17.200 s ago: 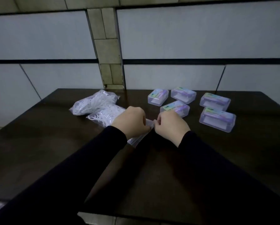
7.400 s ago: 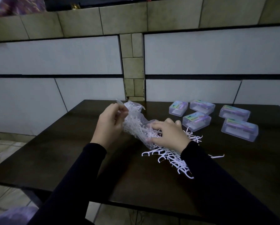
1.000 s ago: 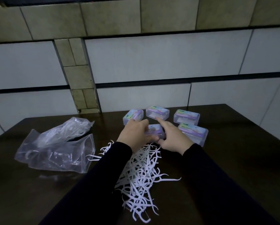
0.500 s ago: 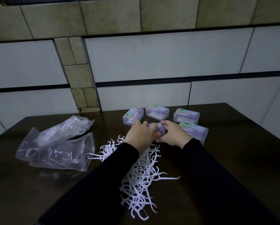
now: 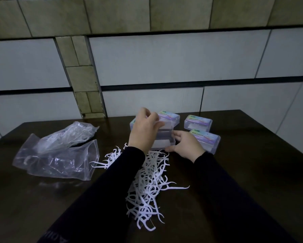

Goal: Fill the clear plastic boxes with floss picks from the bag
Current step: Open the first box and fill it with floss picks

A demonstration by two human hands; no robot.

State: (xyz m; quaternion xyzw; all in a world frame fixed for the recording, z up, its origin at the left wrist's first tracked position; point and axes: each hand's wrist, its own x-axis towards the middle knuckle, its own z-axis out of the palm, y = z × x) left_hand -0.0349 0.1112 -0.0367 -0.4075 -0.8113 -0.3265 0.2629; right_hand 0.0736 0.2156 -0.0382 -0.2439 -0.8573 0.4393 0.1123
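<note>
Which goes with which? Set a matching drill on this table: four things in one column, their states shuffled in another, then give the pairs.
Things:
1. held box
2. floss pick pile
3. near bag
4. far bag

States:
a. stuffed with picks
b. nearly empty, mouth open
c. gripped, lid lifted
d. loose on the table

Pairs: 1-c, 2-d, 3-b, 4-a

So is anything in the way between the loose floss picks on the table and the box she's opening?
Nothing visible. The left hand lifts the lid while the right hand steadies the open box. The floss picks lie loose just in front of it, with only bare table around.
</note>
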